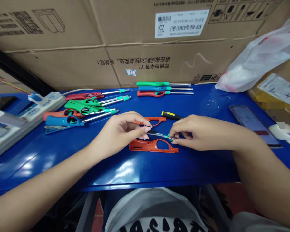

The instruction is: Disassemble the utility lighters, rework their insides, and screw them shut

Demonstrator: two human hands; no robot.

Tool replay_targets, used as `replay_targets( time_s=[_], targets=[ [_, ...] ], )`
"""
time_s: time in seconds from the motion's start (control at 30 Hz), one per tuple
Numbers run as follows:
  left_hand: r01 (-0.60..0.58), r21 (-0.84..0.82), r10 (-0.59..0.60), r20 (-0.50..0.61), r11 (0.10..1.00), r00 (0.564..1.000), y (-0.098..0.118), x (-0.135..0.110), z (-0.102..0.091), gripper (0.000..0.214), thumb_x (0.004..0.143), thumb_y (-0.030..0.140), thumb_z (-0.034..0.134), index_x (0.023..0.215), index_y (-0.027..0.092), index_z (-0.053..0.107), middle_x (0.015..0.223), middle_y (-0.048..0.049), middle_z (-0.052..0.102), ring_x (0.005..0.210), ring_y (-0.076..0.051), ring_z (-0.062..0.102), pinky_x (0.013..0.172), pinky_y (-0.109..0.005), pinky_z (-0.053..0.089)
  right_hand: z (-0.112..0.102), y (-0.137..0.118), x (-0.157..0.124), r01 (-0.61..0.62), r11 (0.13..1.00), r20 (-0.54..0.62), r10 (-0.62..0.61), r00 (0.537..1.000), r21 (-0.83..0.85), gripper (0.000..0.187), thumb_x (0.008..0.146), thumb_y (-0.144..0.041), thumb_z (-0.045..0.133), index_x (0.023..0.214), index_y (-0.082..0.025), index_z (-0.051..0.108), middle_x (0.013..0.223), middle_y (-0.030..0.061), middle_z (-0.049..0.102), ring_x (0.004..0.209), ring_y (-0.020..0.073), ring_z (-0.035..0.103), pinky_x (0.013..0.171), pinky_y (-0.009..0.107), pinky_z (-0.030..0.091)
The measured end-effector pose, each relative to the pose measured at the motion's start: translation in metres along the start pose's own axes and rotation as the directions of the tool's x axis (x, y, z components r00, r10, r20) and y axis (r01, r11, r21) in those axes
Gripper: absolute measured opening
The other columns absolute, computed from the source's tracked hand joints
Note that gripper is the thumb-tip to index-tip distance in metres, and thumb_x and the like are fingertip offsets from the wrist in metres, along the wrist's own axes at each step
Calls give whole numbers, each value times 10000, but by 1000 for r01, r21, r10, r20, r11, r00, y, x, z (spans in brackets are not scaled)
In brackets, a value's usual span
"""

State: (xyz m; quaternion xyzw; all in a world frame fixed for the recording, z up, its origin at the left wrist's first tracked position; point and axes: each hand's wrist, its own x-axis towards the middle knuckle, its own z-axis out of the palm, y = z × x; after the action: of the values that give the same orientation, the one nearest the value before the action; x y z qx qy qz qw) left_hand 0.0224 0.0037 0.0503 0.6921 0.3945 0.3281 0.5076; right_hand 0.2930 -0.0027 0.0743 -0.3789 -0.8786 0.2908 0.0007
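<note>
Over the blue table, my left hand (132,127) pinches one end of a lighter's inner assembly (160,134), a thin piece with a dark end and a wire-like middle. At its other end, by a small teal-green part, the fingertips of my right hand (190,133) are closed on it. Just below lies an orange lighter shell half (145,145), its hollow side up. Partly covered by my left fingers is another orange shell half (161,119). A black and yellow screwdriver (170,115) rests behind my right hand.
Several long-nosed lighters, including a green one (83,104), lie at the left beside a white power strip (33,111). Three more lighters (152,88) lie against the cardboard box (87,67). Rightward are small metal bits (212,101), a phone (252,124) and a plastic bag (258,61).
</note>
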Motion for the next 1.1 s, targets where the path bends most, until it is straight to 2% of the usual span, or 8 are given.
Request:
replay_targets(
  time_s=[0.2,0.33,0.5,0.6,0.73,0.87,0.97,1.1],
  targets=[
    [48,-38,-47,26,998,999,-15,-2,1,176,915,309,742,993,151,755,721,-21,773,649,-138,742,675,-235,646,4,-2,5,67,998,56,-68,996,18,202,944,-161,541,910,-217,732,856,5,750,745,151,637,694,280,416],
    [-45,169,47,-12,985,999,-22,-4,-5,268,913,383,737,1069,165,746,947,-56,789,653,-117,692,621,-232,595,2,-1,4,-12,999,71,10,997,31,181,913,-166,556,914,-229,726,763,-13,717,636,140,601,605,276,394],
    [-232,547,170,163,804,972,-20,-9,-13,457,788,427,839,1158,212,677,1035,-27,737,780,-148,667,679,-263,553,0,0,1,-127,991,93,124,988,28,133,893,-201,568,847,-240,687,693,-34,664,541,108,536,523,243,358],
    [-278,636,142,257,720,956,-19,-13,-12,480,783,429,836,1158,221,620,985,-12,711,819,-173,686,690,-278,542,0,2,0,-147,989,102,145,984,18,112,884,-211,586,840,-249,681,656,-40,639,527,110,522,504,243,336],
    [-367,678,162,348,637,924,-21,-16,-10,287,870,330,759,1087,223,605,1031,-20,723,943,-204,703,778,-302,545,1,5,-2,-91,995,94,87,992,32,121,923,-249,587,869,-251,695,697,-29,661,577,118,555,536,245,360],
    [-347,673,163,322,653,933,-25,-15,-9,237,887,268,740,1076,216,607,989,-8,729,887,-182,710,745,-282,542,3,5,-3,53,998,37,-54,998,21,106,931,-218,605,899,-236,705,800,-7,681,689,123,592,637,246,414],
    [-329,665,165,299,671,940,-27,-15,-8,296,872,265,767,1122,216,617,941,8,726,833,-168,709,712,-269,544,2,2,-4,59,998,-27,-58,998,18,101,953,-244,602,908,-226,691,819,-7,673,663,112,574,617,245,413],
    [-311,654,203,238,690,950,-27,-16,-8,380,865,323,787,1190,216,622,1011,-13,739,834,-168,719,712,-265,566,0,-1,-4,77,997,-70,-76,995,11,87,951,-248,606,932,-227,688,851,-5,682,664,110,574,618,252,414]
  ],
)
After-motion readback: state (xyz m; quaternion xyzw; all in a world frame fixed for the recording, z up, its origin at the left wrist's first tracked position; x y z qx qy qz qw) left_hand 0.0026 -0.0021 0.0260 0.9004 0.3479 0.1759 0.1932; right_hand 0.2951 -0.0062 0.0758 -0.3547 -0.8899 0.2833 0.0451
